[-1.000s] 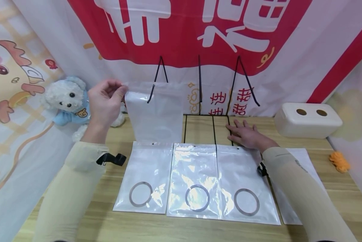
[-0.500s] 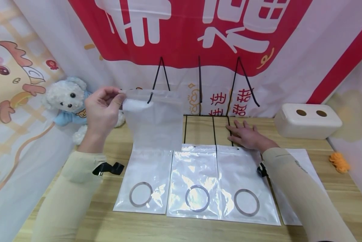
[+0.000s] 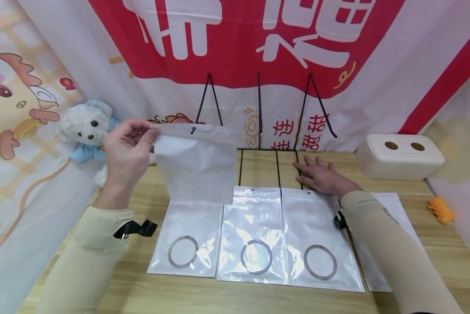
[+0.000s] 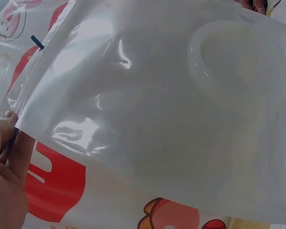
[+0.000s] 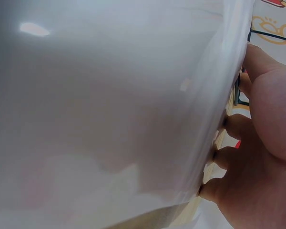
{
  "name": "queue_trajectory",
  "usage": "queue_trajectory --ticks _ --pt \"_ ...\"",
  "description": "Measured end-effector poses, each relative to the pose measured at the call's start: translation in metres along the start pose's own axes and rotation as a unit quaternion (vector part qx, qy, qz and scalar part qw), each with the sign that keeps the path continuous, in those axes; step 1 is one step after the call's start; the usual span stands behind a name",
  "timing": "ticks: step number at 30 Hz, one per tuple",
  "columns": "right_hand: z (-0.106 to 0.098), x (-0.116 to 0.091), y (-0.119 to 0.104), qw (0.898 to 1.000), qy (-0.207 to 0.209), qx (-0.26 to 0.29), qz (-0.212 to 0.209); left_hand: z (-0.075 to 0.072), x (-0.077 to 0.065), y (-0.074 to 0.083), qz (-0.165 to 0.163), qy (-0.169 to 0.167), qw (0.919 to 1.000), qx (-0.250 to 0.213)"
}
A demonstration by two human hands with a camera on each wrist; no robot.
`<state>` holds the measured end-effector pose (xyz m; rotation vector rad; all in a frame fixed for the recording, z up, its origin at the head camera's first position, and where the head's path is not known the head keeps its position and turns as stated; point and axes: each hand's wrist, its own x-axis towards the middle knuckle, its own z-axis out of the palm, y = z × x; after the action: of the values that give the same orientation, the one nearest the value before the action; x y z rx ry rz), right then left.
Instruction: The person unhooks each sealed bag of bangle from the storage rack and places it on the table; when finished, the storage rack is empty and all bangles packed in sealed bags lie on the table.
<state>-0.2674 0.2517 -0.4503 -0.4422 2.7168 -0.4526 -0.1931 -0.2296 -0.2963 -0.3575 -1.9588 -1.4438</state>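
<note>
My left hand point(image 3: 128, 152) pinches the upper left corner of a white zip bag point(image 3: 197, 168). The black tip of a rack hook point(image 3: 193, 130) pokes through the hole in the bag's top strip. In the left wrist view a pale ring point(image 4: 198, 52) shows through the film. The black wire display rack point(image 3: 259, 104) stands behind, with its base wires on the table. With fingers spread, my right hand point(image 3: 320, 175) rests at the rack's right base wire. Just below that hand lies a zip bag point(image 3: 309, 222) with a ring outline, close in the right wrist view.
Two more zip bags, one in the middle point(image 3: 254, 222) and one at left point(image 3: 193, 226), lie on the wooden table point(image 3: 172, 296). Another bag point(image 3: 388, 209) is partly under my right sleeve. A plush dog point(image 3: 86, 126), white box point(image 3: 399, 157) and orange item point(image 3: 440, 210) stand around.
My left hand has moved down and slightly left with the bag. The bag's top has come down the hook's wire to its tip. The right hand has stayed put.
</note>
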Motion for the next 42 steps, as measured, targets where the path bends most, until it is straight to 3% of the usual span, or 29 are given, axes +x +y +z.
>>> queue_trajectory --ticks 11,16,20,26,34,37,41,42 --pt "0.001 0.000 0.003 1.000 -0.001 0.002 0.001 -0.006 -0.010 0.008 0.015 0.013 0.9998 -0.005" --pt "0.000 0.001 0.003 1.000 -0.004 0.002 0.005 -0.011 -0.011 0.006 0.018 0.025 0.9986 -0.044" --pt "0.002 0.003 0.003 1.000 -0.005 0.001 0.006 -0.019 -0.012 0.003 0.018 0.028 0.9985 -0.044" --pt "0.001 0.002 0.002 1.000 -0.008 0.002 0.006 -0.041 -0.017 -0.003 -0.007 0.041 0.9982 -0.044" --pt "0.001 0.004 0.002 1.000 -0.006 0.002 -0.001 -0.082 -0.025 -0.014 -0.037 0.069 0.9964 -0.032" --pt "0.001 0.004 0.002 1.000 -0.006 0.002 -0.001 -0.098 -0.029 -0.020 -0.036 0.075 0.9947 -0.061" --pt "0.001 0.004 0.003 1.000 -0.007 0.003 0.002 -0.118 -0.033 -0.026 -0.056 0.084 0.9935 -0.054" --pt "0.001 0.003 0.003 1.000 -0.007 0.003 0.002 -0.122 -0.035 -0.026 -0.062 0.084 0.9941 -0.029"
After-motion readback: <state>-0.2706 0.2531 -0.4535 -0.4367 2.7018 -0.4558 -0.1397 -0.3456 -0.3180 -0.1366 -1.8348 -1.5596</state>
